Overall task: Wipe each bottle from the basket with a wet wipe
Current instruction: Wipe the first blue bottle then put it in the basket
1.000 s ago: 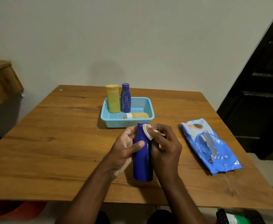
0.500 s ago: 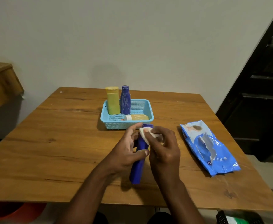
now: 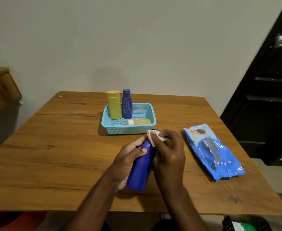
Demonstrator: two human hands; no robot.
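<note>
At centre frame our left hand (image 3: pixel 128 157) grips the tall blue plastic bottle (image 3: pixel 141 169), tilted toward upper right, while our right hand (image 3: pixel 168 152) pinches the white wet wipe (image 3: pixel 152 138) against its top.

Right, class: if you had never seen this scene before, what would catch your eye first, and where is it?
At the centre front, the left hand grips a tilted blue bottle while the right hand presses a white wet wipe to its top. Behind them stands a light blue basket with a yellow bottle and a dark blue bottle upright and a small one lying down. To the right lies a blue wet wipe pack.
</note>
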